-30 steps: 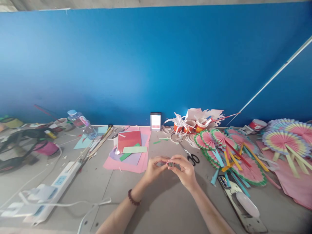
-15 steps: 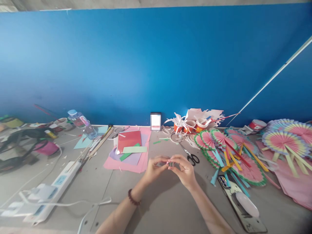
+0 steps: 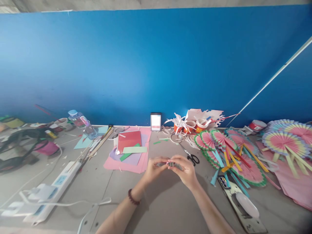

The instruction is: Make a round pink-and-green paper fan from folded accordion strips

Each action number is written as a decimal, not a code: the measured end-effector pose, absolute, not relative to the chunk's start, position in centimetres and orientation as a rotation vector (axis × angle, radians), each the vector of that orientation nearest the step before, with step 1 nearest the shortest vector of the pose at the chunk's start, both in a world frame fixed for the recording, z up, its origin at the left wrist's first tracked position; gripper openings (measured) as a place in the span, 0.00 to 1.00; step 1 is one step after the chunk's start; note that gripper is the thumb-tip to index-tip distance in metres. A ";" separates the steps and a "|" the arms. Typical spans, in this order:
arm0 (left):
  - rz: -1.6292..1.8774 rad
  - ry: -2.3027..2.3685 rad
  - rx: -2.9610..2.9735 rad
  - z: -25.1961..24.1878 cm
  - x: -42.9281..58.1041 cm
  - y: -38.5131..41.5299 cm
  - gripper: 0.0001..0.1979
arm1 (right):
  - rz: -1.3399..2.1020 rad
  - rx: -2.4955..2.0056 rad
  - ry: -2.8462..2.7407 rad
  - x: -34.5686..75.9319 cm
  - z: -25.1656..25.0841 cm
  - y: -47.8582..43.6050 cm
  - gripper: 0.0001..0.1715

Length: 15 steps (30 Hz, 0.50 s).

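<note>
My left hand (image 3: 153, 169) and my right hand (image 3: 185, 170) meet over the grey table (image 3: 158, 208), fingertips pinched together on a small folded piece of paper (image 3: 171, 163) with pink and green in it. Its shape is too small to make out. A bead bracelet sits on my left wrist. Black-handled scissors (image 3: 191, 156) lie just beyond my right hand. A stack of pink, purple, red and green paper sheets (image 3: 130, 150) lies beyond my left hand.
Pink and green paper fans with coloured strips (image 3: 226, 152) pile up at the right, more fans (image 3: 287, 139) further right. A phone (image 3: 240, 201) lies near my right forearm. A power strip (image 3: 52, 188), bottle (image 3: 81, 125) and cups (image 3: 192, 125) stand around.
My fingers have shifted slightly on the small folded paper. Both hands stay in the same place.
</note>
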<state>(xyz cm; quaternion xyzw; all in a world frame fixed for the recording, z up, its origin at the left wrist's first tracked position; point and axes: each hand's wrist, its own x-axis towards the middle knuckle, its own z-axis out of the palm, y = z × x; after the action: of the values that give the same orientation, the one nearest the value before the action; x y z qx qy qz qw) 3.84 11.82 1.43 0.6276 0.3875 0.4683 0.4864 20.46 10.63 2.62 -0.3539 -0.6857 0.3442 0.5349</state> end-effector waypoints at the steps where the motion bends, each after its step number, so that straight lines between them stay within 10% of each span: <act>1: 1.135 0.953 1.509 1.5 3.9 11.8 0.13 | 0.818 -0.858 -1.626 20.5 2.6 10.6 0.09; 15: 1.059 0.861 1.105 1.7 4.4 12.2 0.15 | 1.197 -1.002 -1.224 20.8 1.8 11.7 0.17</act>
<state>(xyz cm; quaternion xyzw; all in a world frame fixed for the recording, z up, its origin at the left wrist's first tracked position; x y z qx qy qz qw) 4.37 12.24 1.69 0.4843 0.3773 0.4639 0.6387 20.81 11.69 1.83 -0.4227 -0.5166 0.5050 0.5473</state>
